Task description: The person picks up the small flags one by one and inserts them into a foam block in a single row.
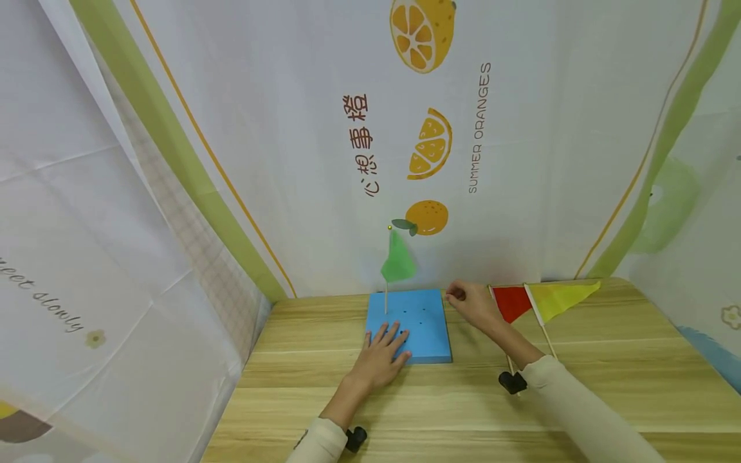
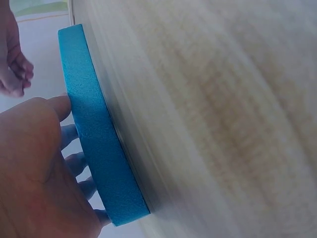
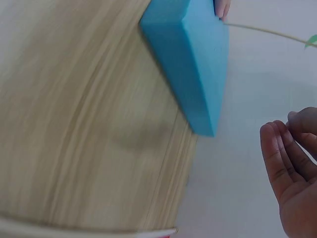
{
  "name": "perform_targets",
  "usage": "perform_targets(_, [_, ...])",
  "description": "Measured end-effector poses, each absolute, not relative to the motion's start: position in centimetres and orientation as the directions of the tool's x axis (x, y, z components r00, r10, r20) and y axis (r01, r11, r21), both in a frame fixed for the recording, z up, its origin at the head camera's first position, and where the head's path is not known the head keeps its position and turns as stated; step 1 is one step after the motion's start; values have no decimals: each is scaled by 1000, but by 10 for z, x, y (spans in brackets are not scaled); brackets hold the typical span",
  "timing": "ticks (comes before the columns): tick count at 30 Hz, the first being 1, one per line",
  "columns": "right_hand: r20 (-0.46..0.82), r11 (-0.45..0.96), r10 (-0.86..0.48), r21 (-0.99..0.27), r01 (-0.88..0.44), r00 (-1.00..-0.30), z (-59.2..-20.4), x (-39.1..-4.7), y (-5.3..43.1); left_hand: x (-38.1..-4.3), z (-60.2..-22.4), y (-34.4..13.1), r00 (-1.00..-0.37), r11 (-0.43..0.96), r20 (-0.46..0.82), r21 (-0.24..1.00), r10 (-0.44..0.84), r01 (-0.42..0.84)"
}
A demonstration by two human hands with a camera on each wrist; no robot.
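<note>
We see the red flag (image 1: 511, 303) and the yellow flag (image 1: 561, 299) lying along the far edge of the wooden table (image 1: 301, 399), to the right of the blue block (image 1: 431, 344). The right hand (image 1: 471, 305) is raised just off the block's far right corner, between block and cloths; we make out nothing in its loosely bent fingers, the thumb meeting the fingertips. Both flags lie to its right, the red one nearer, and the left hand is much farther off. Each stick runs from the far edge towards the near edge, slanting a little rightwards, and we see the right forearm cross in front of the red flag's stick.

We find the left hand (image 1: 379, 361) spread on the block's near left corner, its fingers extended and grasping nothing. The block sits by the table's far edge, left of the two flags. Near the block's left edge, towards its far corner, the green flag (image 1: 398, 262) stands upright; we see small dark holes beside it.
</note>
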State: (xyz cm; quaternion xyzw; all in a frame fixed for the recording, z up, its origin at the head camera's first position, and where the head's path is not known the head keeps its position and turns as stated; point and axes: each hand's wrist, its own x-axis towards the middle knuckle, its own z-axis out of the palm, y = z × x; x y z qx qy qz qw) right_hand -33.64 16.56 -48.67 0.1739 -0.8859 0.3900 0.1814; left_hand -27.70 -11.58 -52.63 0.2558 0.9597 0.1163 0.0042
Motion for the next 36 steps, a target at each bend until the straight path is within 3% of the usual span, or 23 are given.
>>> perform_targets(16, [428,732,-70,-592,-338,-901,-505,-315,230,-279,-528,-116,-866,840,56,223,496,495])
perform_targets(36, [151,808,-77,-570,-150,-986,-530,-297,257,-277,-528,-117,-866,840,52,221,498,496])
